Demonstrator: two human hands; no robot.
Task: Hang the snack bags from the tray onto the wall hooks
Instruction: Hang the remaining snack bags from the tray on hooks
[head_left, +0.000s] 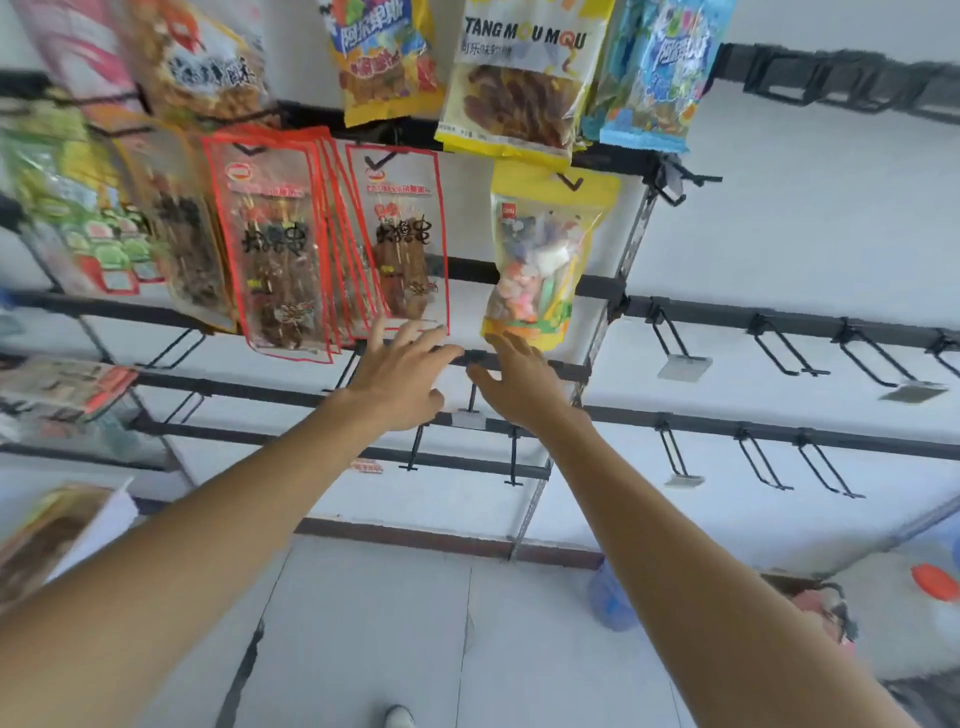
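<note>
Head view | our left hand (400, 376) and right hand (522, 382) spread, empty | right one at yellow snack bag (540, 260) bottom edge | we judge it light, floppy, slick | grip top header

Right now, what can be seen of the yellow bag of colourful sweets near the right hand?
The yellow bag is a glossy plastic pouch: yellow top band, yellow bottom edge, clear front showing mixed colourful sweets. It hangs slightly tilted from a black hook through its top, right of the red-edged bags. The open right hand reaches up to its bottom edge; whether it touches is unclear.
</note>
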